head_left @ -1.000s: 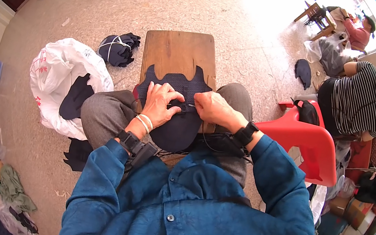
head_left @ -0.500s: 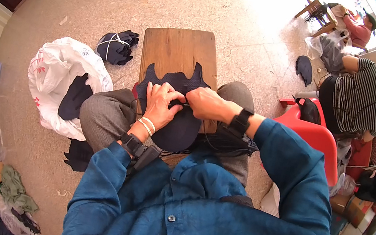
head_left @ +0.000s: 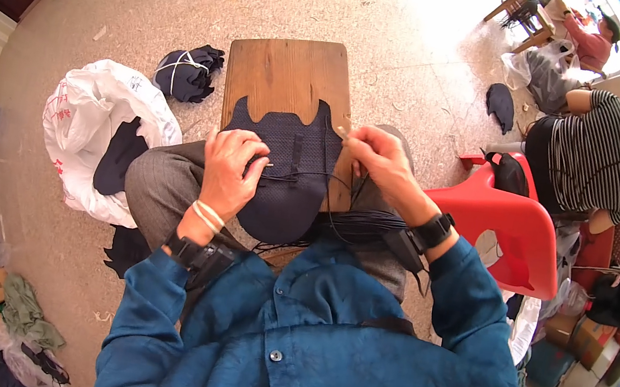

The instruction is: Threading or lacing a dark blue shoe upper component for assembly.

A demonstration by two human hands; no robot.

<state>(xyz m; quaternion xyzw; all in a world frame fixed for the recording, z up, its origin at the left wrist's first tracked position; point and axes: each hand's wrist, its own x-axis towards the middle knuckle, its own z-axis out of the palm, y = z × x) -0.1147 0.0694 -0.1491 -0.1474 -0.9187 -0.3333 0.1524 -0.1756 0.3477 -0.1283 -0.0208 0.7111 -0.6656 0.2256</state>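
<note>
A dark navy, shoe-sole-like textured piece with a notched far edge lies on the wooden board between my knees. Strips of dark cord cross the middle of it. My left hand rests on its left side, fingers curled and thumb near the forefinger; a small shiny tip shows beside them, but what they grip is unclear. Off the right edge, my right hand is raised and pinches a small, pale, thin object, too small to name. Black cord runs from the piece toward the right hand's side.
A bundle of dark cord lies across my lap. To the left are a white sack with dark pieces and a tied dark bundle. A red plastic chair stands at right, beside a person in stripes; another person sits farther off.
My right hand has come off the piece, moving right and up with a small pale object in its pinch. My left hand has shifted left, uncovering the cord strips at the middle.
</note>
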